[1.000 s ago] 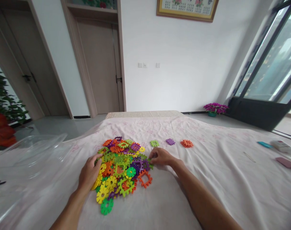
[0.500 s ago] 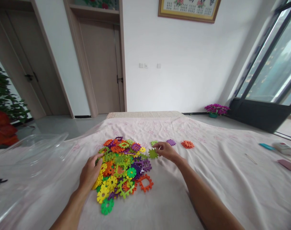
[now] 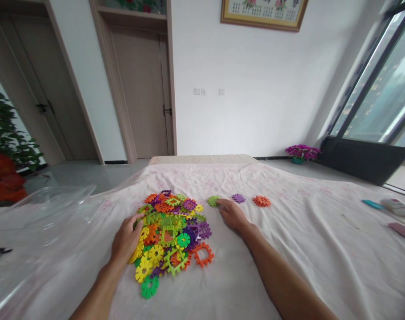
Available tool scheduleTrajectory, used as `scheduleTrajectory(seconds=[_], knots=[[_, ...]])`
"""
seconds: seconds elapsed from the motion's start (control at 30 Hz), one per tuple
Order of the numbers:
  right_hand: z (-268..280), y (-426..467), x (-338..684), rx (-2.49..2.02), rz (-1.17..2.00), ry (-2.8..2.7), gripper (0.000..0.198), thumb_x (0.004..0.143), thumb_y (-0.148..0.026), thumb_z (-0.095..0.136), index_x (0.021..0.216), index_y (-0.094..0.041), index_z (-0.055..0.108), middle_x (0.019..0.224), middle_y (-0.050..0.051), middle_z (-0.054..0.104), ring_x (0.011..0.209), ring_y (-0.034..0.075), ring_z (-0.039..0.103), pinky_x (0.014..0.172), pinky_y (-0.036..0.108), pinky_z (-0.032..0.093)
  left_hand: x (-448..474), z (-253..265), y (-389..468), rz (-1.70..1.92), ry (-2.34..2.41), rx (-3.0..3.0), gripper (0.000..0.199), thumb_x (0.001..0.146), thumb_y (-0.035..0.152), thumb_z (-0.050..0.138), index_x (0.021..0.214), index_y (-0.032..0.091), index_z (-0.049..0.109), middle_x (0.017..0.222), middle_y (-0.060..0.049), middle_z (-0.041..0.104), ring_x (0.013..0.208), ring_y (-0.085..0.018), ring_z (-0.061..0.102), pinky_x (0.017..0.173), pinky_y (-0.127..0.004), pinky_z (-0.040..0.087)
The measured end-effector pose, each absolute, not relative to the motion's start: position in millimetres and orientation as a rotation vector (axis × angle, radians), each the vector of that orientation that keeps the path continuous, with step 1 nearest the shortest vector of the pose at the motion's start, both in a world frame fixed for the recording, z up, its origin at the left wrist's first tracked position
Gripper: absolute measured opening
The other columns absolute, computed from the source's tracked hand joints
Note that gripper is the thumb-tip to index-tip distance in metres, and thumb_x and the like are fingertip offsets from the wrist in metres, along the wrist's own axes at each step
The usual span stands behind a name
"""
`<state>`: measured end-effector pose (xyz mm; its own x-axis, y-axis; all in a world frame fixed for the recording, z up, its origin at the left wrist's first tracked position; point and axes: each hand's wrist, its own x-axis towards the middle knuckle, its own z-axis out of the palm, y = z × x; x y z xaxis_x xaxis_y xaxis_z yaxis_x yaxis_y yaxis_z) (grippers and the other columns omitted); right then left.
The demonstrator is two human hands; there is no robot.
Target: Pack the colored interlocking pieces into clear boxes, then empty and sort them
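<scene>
A loose heap of plastic interlocking pieces (image 3: 169, 235) lies on the cloth, with notched discs, solid squares and hollow frames in yellow, green, orange and purple. My left hand (image 3: 126, 235) rests against the heap's left side, fingers loosely bent and apart, holding nothing that I can see. Right of the heap, my right hand (image 3: 233, 215) has its fingertips closed on the edge of a light green notched piece (image 3: 212, 201) lying at cloth level. Its fingers partly cover that piece. Just beyond that hand are a purple notched piece (image 3: 238, 198) and some orange notched pieces (image 3: 261, 201), seemingly stacked.
A clear plastic container (image 3: 45, 213) stands at the left. On the right side of the flowered cloth (image 3: 309, 222) lie a thin white stick (image 3: 350, 221), a blue item (image 3: 372, 204), a white packet (image 3: 397, 207) and a pink item (image 3: 402, 230).
My right hand has carried a green square piece slightly away from me, onto the spot where a light green piece lay. My left hand stays at the heap.
</scene>
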<state>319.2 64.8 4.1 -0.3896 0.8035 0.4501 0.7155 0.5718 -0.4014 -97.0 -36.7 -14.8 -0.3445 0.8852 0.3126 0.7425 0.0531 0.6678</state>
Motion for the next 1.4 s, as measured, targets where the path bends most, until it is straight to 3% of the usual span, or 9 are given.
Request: scheduleTrajectory(seconds=[0.1, 0.2, 0.33, 0.53, 0.77, 1.03, 1.23, 1.4], knots=[[9, 63, 315, -1.174, 0.200, -2.127, 0.039, 0.079, -0.017, 0.058, 0.116, -0.021, 0.070, 0.125, 0.009, 0.066, 0.118, 0.025, 0.058, 0.106, 0.040, 0.041, -96, -13, -37, 1.167, 2.148, 1.668, 0.042, 0.088, 0.042, 0.041, 0.118, 0.024, 0.064, 0.128, -0.007, 0.061, 0.121, -0.025, 0.057, 0.107, -0.037, 0.041], [18, 58, 306, -1.184, 0.391, -2.069, 0.024, 0.080, -0.029, 0.065, 0.101, -0.021, 0.075, 0.103, 0.007, 0.073, 0.094, 0.022, 0.066, 0.087, 0.034, 0.050, -96, -13, -37, 1.162, 2.156, 1.659, 0.041, 0.088, 0.041, 0.041, 0.118, 0.025, 0.064, 0.129, -0.006, 0.061, 0.121, -0.025, 0.057, 0.107, -0.037, 0.040], [25, 48, 291, -1.179, 0.653, -2.227, 0.028, 0.074, -0.042, 0.074, 0.092, -0.022, 0.077, 0.087, 0.003, 0.071, 0.074, 0.016, 0.063, 0.066, 0.026, 0.046, -97, -16, -36, 1.159, 2.156, 1.668, 0.040, 0.089, 0.040, 0.042, 0.118, 0.025, 0.064, 0.129, -0.006, 0.061, 0.121, -0.024, 0.056, 0.107, -0.035, 0.040], [27, 40, 281, -1.212, 0.575, -2.363, 0.030, 0.061, -0.036, 0.081, 0.089, -0.025, 0.076, 0.083, -0.002, 0.069, 0.074, 0.014, 0.059, 0.062, 0.022, 0.039, -97, -15, -37, 1.139, 2.151, 1.673, 0.040, 0.090, 0.040, 0.041, 0.120, 0.024, 0.062, 0.130, -0.007, 0.060, 0.122, -0.024, 0.056, 0.107, -0.036, 0.040], [30, 39, 276, -1.144, 1.143, -2.138, 0.019, 0.064, -0.024, 0.075, 0.080, -0.018, 0.066, 0.069, -0.003, 0.066, 0.061, 0.011, 0.057, 0.054, 0.020, 0.039, -95, -13, -38, 1.143, 2.160, 1.670, 0.041, 0.090, 0.041, 0.041, 0.119, 0.024, 0.063, 0.129, -0.007, 0.061, 0.121, -0.024, 0.057, 0.106, -0.036, 0.041], [45, 43, 293, -1.002, 1.247, -1.699, 0.023, 0.066, -0.029, 0.074, 0.079, -0.016, 0.060, 0.061, -0.005, 0.057, 0.053, 0.009, 0.051, 0.052, 0.021, 0.037, -96, -15, -37, 1.150, 2.155, 1.651, 0.042, 0.089, 0.041, 0.041, 0.121, 0.025, 0.062, 0.131, -0.006, 0.060, 0.122, -0.024, 0.056, 0.108, -0.036, 0.039], [41, 46, 299, -1.029, 1.356, -1.573, 0.029, 0.065, -0.037, 0.076, 0.080, -0.018, 0.059, 0.056, -0.007, 0.051, 0.047, 0.006, 0.041, 0.046, 0.020, 0.029, -95, -13, -38, 1.164, 2.158, 1.664, 0.042, 0.088, 0.042, 0.042, 0.119, 0.025, 0.064, 0.129, -0.006, 0.062, 0.121, -0.023, 0.057, 0.107, -0.035, 0.041], [40, 49, 299, -0.991, 1.264, -1.381, 0.034, 0.065, -0.042, 0.077, 0.081, -0.019, 0.058, 0.058, -0.007, 0.052, 0.046, 0.006, 0.039, 0.046, 0.021, 0.030, -93, -10, -40, 1.147, 2.158, 1.652, 0.042, 0.089, 0.041, 0.040, 0.119, 0.024, 0.063, 0.130, -0.007, 0.061, 0.122, -0.024, 0.056, 0.107, -0.036, 0.040]])
